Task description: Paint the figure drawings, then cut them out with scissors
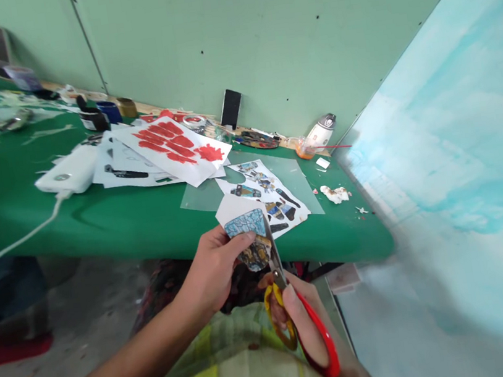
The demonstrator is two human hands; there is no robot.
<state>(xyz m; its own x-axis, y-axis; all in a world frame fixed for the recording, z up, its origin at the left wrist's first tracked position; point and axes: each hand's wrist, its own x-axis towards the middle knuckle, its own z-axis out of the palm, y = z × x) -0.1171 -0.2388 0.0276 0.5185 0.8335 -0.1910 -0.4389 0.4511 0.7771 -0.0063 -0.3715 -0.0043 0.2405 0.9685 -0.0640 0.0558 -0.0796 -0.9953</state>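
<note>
Between the thumb and fingers of my left hand [213,265] is a paper cutout [247,223] printed with a blue cracked pattern above a dark brown and gold part, with a white margin at its top. My right hand [303,309] grips scissors [317,338] with one red and one yellow handle loop. Their blades point up along the right edge of the cutout. Just beyond, on the green table, lies a printed sheet [274,188] with several blue, gold and black shapes and a curved notch in its upper left edge.
White sheets with red painted shapes [170,140] lie left of the printed sheet. A white power bank [68,170] trails a cable off the green table [142,213]. Paint jars [94,118], a dark phone [231,109] and a white bottle [322,132] stand along the wall. Crumpled scraps [335,193] lie right.
</note>
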